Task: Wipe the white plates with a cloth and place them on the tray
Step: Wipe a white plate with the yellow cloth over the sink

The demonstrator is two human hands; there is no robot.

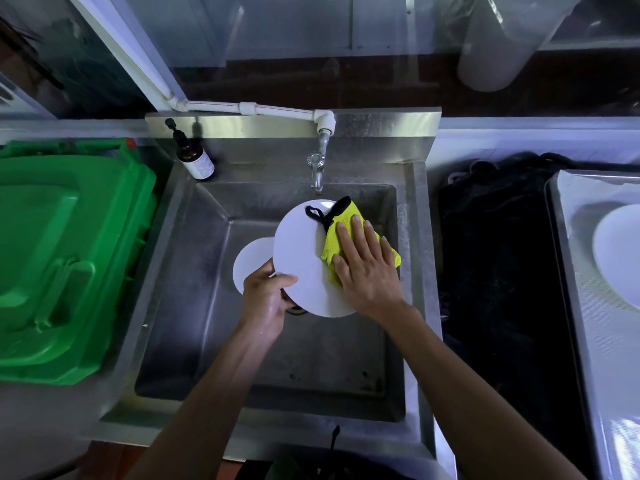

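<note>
Over the steel sink (pixel 194 271) I hold a white plate (pixel 299 251). My left hand (pixel 265 299) grips its lower left rim, thumb on top. My right hand (pixel 367 268) lies flat with straight fingers on a yellow cloth (pixel 332 233) with black trim, pressing it against the plate's right side. A second white plate (pixel 251 263) lies lower in the sink, partly hidden behind the held one. At the far right a steel tray (pixel 568 216) carries another white plate (pixel 620 251), cut off by the frame edge.
A tap (pixel 317 168) hangs just beyond the held plate. A brown pump bottle (pixel 194 157) stands at the sink's back left corner. A green bin lid (pixel 62 258) fills the left side. Dark cloth (pixel 491 271) lies between the sink and the tray.
</note>
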